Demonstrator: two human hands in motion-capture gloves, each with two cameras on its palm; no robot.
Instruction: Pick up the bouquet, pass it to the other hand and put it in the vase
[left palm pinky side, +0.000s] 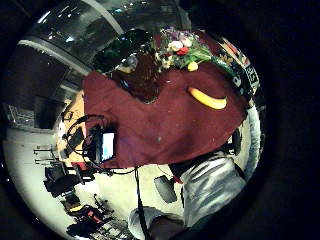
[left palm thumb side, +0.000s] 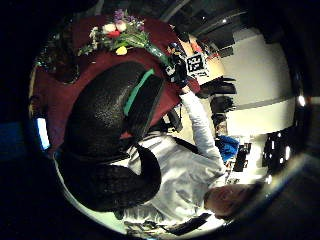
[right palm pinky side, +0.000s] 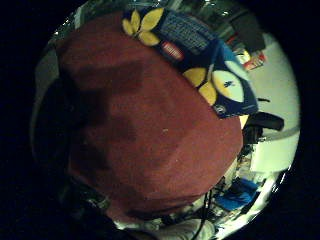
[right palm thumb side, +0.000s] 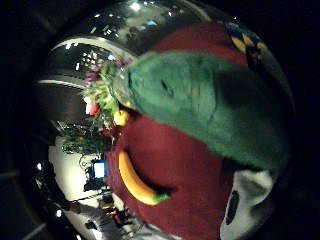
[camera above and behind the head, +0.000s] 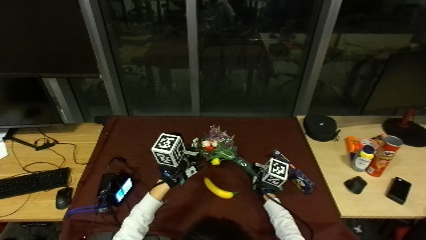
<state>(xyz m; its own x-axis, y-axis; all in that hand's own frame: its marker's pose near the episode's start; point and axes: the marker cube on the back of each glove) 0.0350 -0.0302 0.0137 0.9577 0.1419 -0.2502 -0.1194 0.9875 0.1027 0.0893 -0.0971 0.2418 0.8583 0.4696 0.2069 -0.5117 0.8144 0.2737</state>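
I count one bouquet (camera above and behind the head: 216, 145), one banana (camera above and behind the head: 218, 189) and one blue packet (camera above and behind the head: 297, 178) on the dark red cloth (camera above and behind the head: 140, 137), with two gloved hands, left hand (camera above and behind the head: 172, 176) and right hand (camera above and behind the head: 268, 186). Near left I see one phone (camera above and behind the head: 121, 188). On the right table (camera above and behind the head: 333, 165) I count one tall can (camera above and behind the head: 385, 156), one bottle (camera above and behind the head: 363, 158), one mouse (camera above and behind the head: 355, 184) and one more phone (camera above and behind the head: 399, 190).

dark night windows (camera above and behind the head: 200, 55) with grey frames behind table. dark red cloth (camera above and behind the head: 133, 135) over middle, light wooden tabletops (camera above and behind the head: 373, 165) either side. black monitor (camera above and behind the head: 30, 100) at left, keyboard (camera above and behind the head: 33, 182) below.
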